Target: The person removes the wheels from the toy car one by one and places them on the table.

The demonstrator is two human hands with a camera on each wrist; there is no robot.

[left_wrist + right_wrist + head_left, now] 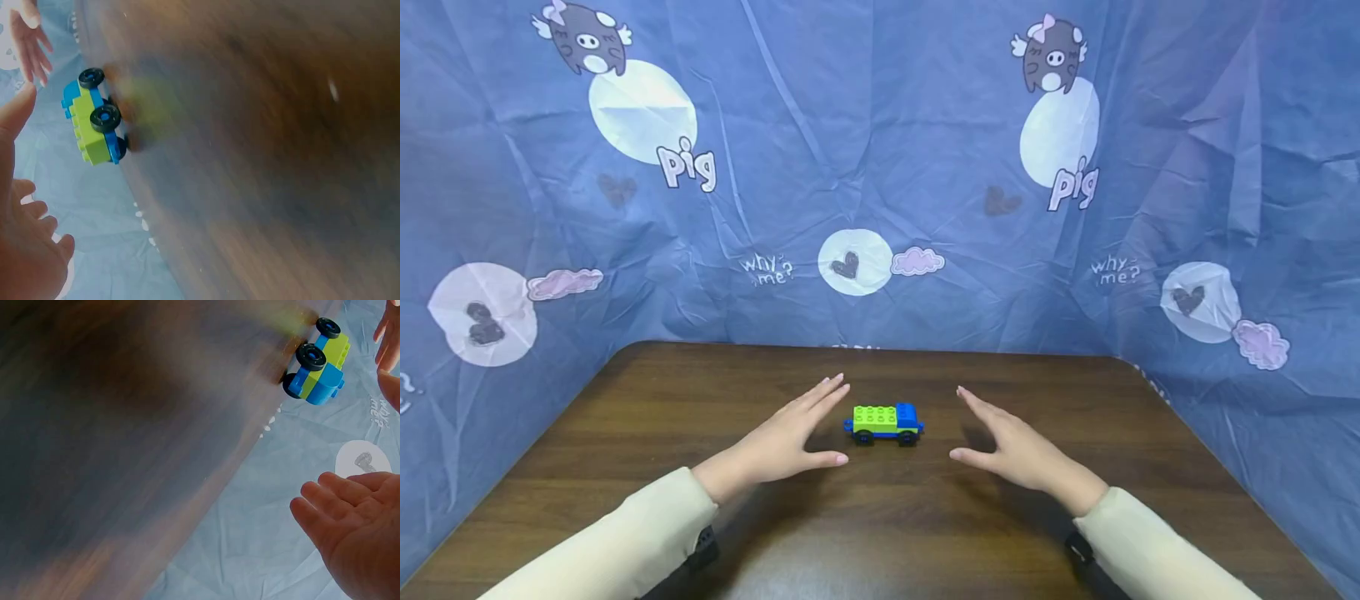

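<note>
A toy car (883,423) built of bricks, lime green with a blue front block and black wheels, stands on the wooden table between the two hands. My left hand (786,437) is just to its left, thumb and fingers spread apart, holding nothing. To the right of the car, a little farther off, my right hand (1018,450) has its thumb and fingers apart too, with nothing in it. Neither hand touches the car. Both wrist views show the toy car (94,119) (317,362) on its wheels beyond the hand.
The brown wooden table (880,525) has rounded far corners. Behind it and at both sides hangs a blue cloth (880,167) printed with pigs, hearts and clouds. Dark wrist devices (703,548) sit under the pale sleeves (625,533).
</note>
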